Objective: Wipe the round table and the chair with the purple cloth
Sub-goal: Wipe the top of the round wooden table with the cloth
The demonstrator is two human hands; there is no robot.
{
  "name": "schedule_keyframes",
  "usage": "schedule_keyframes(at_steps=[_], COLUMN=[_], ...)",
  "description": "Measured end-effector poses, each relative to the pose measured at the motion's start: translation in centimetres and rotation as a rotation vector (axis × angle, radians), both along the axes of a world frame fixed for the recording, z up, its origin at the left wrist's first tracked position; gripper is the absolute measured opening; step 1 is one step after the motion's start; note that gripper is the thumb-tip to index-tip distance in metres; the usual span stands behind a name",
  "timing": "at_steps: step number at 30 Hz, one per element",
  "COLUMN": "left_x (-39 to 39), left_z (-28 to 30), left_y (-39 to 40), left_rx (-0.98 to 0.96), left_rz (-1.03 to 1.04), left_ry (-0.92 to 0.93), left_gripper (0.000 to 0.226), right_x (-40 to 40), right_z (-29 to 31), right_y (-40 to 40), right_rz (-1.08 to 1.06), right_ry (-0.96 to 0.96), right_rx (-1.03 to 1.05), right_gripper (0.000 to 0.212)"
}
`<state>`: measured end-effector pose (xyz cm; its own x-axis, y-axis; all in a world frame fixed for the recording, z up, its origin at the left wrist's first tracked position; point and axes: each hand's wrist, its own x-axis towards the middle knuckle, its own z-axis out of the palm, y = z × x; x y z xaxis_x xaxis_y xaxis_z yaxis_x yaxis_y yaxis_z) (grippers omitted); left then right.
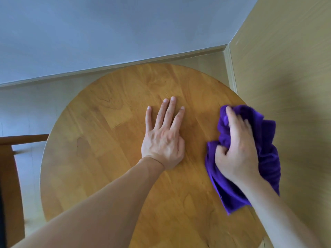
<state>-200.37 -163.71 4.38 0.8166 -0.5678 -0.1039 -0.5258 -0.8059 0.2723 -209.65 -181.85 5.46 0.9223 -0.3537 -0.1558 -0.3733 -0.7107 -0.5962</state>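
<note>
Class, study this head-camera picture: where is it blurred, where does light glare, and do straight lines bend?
Head view: motion blur softens the right hand and the bunched purple cloth in its grip; the flat left hand is sharp; pale glare washes the left rim of the round wooden table; the dark wooden chair is smeared at the frame edge; wide-angle distortion tilts the white skirting board.

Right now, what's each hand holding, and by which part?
The right hand grips the bunched middle of the purple cloth on the round table. The left hand holds nothing; it lies flat on the wood.
</note>
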Motion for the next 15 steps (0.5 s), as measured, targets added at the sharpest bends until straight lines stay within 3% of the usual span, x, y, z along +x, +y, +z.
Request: schedule_keyframes(at_steps=[5, 9, 15], left_x=[0.0, 0.0, 0.1], left_z=[0.1, 0.2, 0.3], left_y=[0.0, 0.0, 0.0], left_rx=[-0.003, -0.008, -0.02], left_rz=[0.008, 0.008, 0.013], left_ry=[-0.001, 0.004, 0.015], left_gripper=[0.075, 0.075, 0.074], right_x=[5.9, 6.9, 1.9], right_z=[-0.1, 0.2, 0.8], right_y=[1.1, 2.2, 3.8], right_rz=[-0.094, 0.069, 0.379], right_ry=[-0.055, -0.024, 0.018], right_rx=[-0.011, -0.017, 0.064], right_gripper=[0.1, 0.098, 0.097])
